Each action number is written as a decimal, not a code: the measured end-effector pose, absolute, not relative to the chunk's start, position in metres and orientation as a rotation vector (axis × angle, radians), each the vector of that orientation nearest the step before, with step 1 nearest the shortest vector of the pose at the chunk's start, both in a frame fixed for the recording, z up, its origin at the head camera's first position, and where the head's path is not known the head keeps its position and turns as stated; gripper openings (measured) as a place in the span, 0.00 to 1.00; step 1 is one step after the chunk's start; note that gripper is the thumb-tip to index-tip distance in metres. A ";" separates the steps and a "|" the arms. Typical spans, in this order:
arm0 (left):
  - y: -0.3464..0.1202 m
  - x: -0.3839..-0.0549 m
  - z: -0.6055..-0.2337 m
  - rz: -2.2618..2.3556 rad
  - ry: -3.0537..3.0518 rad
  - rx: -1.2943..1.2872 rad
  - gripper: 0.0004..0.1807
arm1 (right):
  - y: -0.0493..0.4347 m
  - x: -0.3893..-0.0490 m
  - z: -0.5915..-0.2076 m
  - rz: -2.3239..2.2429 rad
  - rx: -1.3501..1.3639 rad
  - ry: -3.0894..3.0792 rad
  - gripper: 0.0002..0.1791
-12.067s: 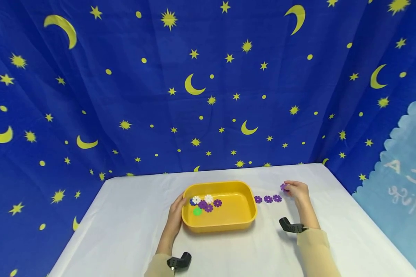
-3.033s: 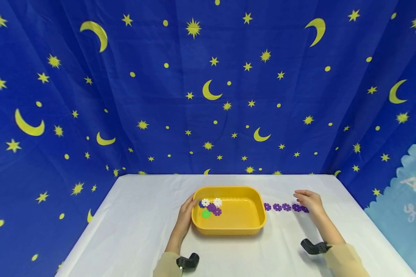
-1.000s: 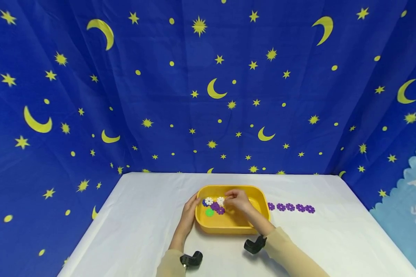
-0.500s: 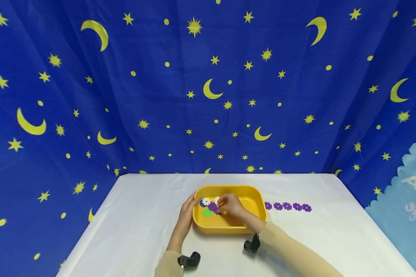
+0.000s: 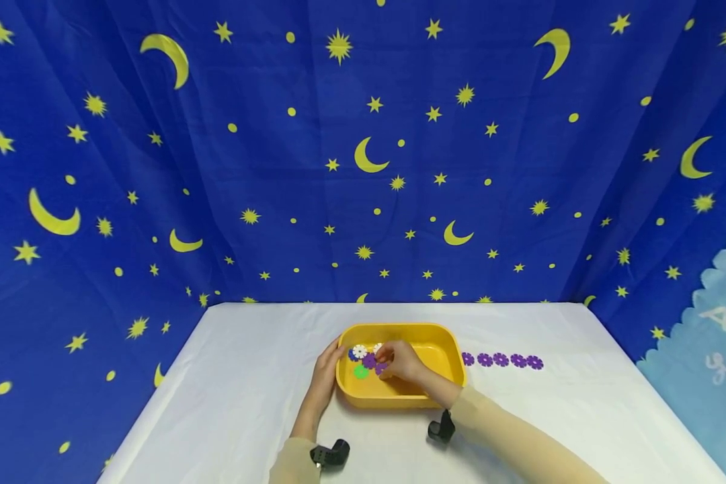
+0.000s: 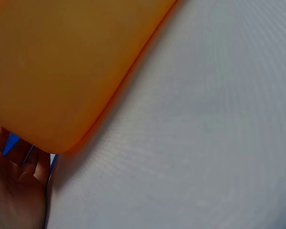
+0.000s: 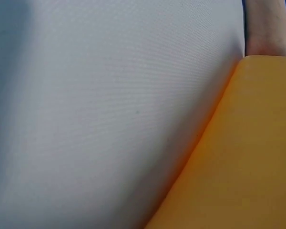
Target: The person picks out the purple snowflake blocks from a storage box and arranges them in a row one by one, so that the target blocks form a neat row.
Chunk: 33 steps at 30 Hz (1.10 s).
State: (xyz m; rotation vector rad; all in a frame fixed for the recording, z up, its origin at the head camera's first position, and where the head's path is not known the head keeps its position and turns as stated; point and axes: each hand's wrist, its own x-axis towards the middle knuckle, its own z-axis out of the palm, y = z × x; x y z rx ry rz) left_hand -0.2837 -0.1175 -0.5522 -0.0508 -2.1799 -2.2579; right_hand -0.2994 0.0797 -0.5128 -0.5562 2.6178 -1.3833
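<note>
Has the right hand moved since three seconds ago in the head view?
Yes, left: against the unmoved purple row, the right hand went from near its right end into the yellow tray.

It looked like a small curtained booth fitted out for recording: blue drapes (image 5: 266, 154) with yellow moons (image 5: 53, 224) and stars (image 5: 339, 47) closed in 3 sides of a white-covered surface (image 5: 248, 376), a pale blue scalloped panel (image 5: 690, 343) showed at the right, and black devices (image 5: 331, 455) sat at both wrists. Whether it stood in a home or a studio could not be told
</note>
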 end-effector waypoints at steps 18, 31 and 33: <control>-0.116 -0.270 -0.528 -2.269 -2.223 -0.079 0.28 | 0.091 -0.293 -0.506 -1.743 -0.208 2.400 0.10; -0.116 -0.283 -0.551 -2.284 -2.187 -0.083 0.30 | 0.118 -0.286 -0.489 -1.863 -0.110 2.372 0.16; -0.117 -0.283 -0.551 -2.290 -2.182 -0.093 0.30 | 0.123 -0.286 -0.487 -1.896 -0.111 2.365 0.16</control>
